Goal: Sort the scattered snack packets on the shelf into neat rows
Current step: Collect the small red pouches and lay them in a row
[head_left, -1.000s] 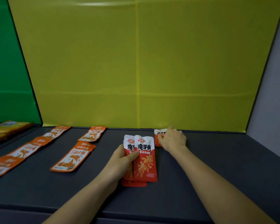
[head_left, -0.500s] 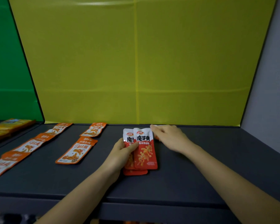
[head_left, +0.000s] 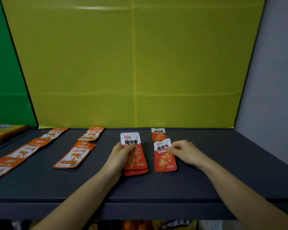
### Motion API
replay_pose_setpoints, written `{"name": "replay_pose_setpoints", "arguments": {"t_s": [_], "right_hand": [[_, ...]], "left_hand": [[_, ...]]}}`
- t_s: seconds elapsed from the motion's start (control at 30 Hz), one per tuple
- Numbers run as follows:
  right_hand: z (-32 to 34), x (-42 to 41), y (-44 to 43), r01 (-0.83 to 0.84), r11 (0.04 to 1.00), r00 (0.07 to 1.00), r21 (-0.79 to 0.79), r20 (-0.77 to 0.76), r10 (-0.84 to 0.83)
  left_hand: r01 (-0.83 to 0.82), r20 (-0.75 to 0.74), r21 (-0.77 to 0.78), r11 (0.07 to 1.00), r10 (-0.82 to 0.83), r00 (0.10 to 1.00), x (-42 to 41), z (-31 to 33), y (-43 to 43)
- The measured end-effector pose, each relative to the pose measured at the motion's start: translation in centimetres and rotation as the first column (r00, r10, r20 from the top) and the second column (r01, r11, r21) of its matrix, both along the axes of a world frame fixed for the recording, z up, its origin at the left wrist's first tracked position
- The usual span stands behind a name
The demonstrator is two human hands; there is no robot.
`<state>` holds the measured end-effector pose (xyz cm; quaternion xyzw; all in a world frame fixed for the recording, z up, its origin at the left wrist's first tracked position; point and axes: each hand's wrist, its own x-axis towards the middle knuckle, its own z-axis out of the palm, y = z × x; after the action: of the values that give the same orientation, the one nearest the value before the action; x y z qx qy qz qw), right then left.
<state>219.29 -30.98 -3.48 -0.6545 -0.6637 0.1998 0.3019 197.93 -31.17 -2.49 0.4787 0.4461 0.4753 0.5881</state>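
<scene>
A dark grey shelf [head_left: 206, 185] spans the lower part, its front lip running across toward 6 o'clock. Behind it, from 10 to 1 o'clock, rises a yellow-green back panel [head_left: 90, 63] with a vertical seam [head_left: 134, 63] down its middle and a pale streak of glare [head_left: 96, 8] near the top. A green panel [head_left: 5, 80] stands at 9 o'clock and a plain grey wall [head_left: 273, 80] at 3 o'clock. Below the lip, blurred packaged goods [head_left: 173, 225] show.

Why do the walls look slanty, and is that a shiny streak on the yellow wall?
Head view: wide lens, so the yellow back panel leans outward at its sides. Head view: yes, a pale glare streak crosses its top. Head view: the orange packets at the left edge look blurry; the red packet the right hand pinches and the red packet stack the left hand grips look sharper.
</scene>
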Motion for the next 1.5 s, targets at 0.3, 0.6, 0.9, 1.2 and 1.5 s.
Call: {"name": "replay_pose_setpoints", "arguments": {"t_s": [0.3, 0.6, 0.9, 1.2, 1.5], "right_hand": [[0.0, -0.2, 0.5, 0.078, 0.997, 0.973, -0.007, 0.219, -0.074], [0.6, -0.6, -1.2, 0.157, 0.972, 0.945, 0.177, 0.258, -0.2], [1.7, -4.5, -5.8, 0.064, 0.972, 0.993, 0.226, 0.083, -0.085], [0.0, -1.8, -9.1, 0.024, 0.991, 0.99, 0.13, -0.139, -0.005], [-0.9, -2.1, -9.0, 0.079, 0.983, 0.984, 0.167, 0.146, -0.104]], "left_hand": [[-0.029, 0.01, -0.064, 0.998, 0.029, 1.0, -0.1, 0.5, -0.3], [-0.015, -0.021, -0.062, 0.998, 0.014, 1.0, 0.0, 0.7, -0.5], [0.177, 0.03, 0.087, 0.98, -0.18, 0.983, 2.3, 0.4, -4.2], [-0.105, 0.019, 0.011, 0.994, 0.105, 0.994, 0.1, 2.2, -3.8], [-0.128, -0.096, -0.02, 0.992, 0.126, 0.987, -1.0, 2.3, -3.1]]}}
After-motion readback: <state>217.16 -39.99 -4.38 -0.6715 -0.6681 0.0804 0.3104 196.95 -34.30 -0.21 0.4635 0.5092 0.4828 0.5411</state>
